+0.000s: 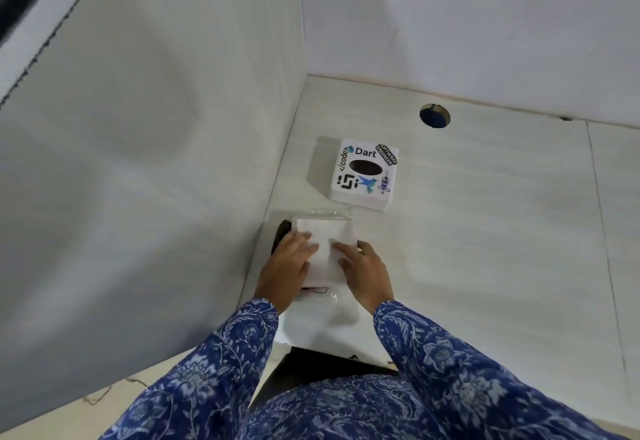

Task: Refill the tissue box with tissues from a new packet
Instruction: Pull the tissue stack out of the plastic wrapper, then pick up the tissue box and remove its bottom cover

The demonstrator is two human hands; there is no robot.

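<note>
— Seeing the tissue packet [325, 232] clearly?
— Yes. I have my left hand [287, 266] and right hand [363, 273] flat on it, fingers nearly straight, gripping nothing. It lies on the desk [485, 232] by the partition [173, 162]; the tissue box [363, 153] sits just beyond, apart.

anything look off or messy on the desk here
Nothing spilled or damaged. The box sits slightly skewed on the desk, its opening dark. The left hand and right hand rest on the tissues, with clear wrapper loose at both ends.
</note>
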